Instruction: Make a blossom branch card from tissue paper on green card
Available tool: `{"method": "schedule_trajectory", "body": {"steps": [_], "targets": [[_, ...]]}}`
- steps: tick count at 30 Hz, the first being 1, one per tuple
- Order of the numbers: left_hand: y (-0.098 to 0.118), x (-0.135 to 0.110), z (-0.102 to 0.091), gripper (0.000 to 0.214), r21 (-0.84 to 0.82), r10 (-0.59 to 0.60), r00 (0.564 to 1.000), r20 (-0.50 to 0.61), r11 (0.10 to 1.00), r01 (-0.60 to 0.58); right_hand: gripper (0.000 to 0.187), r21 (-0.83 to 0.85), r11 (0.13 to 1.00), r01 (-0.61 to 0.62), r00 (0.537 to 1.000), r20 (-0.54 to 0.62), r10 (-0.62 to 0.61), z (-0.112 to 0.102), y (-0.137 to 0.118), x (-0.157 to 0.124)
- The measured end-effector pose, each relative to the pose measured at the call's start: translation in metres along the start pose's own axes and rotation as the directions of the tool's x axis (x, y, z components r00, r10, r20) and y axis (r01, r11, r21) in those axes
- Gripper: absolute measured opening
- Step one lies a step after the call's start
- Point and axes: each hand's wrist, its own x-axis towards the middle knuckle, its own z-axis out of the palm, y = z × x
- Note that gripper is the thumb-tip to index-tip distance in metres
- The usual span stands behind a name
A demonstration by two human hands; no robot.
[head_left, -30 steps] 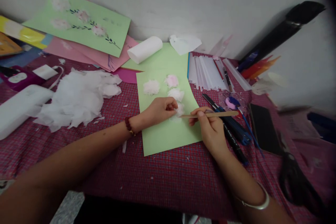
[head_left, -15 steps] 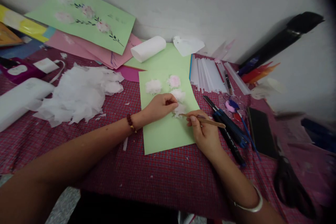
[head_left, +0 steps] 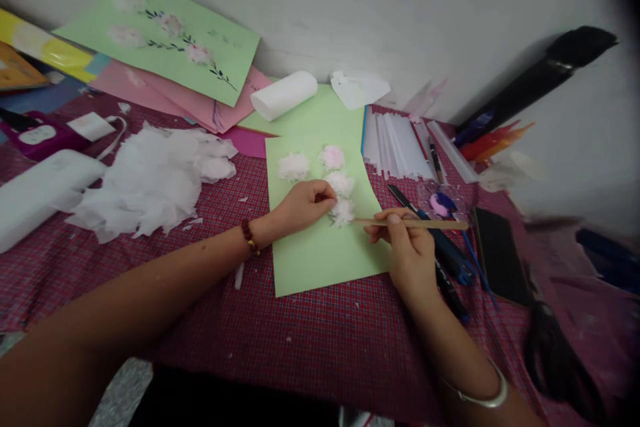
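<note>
A light green paper sheet (head_left: 320,253) lies on the red checked tablecloth (head_left: 310,340), with several small white and pink tissue puffs (head_left: 333,157) on its upper part. My left hand (head_left: 303,203) rests on the sheet with its fingers curled, pinching at the lowest white puff (head_left: 344,211). Just right of that puff, my right hand (head_left: 405,243) is closed round a thin wooden stick (head_left: 420,223), which lies nearly level with its tip touching the puff.
A heap of torn white tissue (head_left: 150,177) and a white roll (head_left: 40,190) lie at the left. Coloured sheets (head_left: 165,37) lean on the wall. White strips (head_left: 395,143), pens (head_left: 440,260), a black phone (head_left: 500,247) and black scissors (head_left: 555,353) lie at the right.
My right hand has shifted a little right and levelled the stick, its tip still at the puff. My left hand stays pinched at the same puff.
</note>
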Motion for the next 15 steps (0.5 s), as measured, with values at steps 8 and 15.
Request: {"method": "schedule_trajectory", "body": {"steps": [8,15], "targets": [[0.013,-0.007,-0.005,0.012,0.005,-0.003,0.996,0.091,1.0,0.003,0.029,0.237,0.925,-0.297,0.951,-0.008,0.308,-0.005,0.012,0.006],[0.028,-0.028,-0.09,0.023,0.482,0.038,0.974,0.223,0.864,-0.144,0.028,0.175,0.945,-0.276,0.951,-0.091,0.295,-0.005,0.02,0.01]]}}
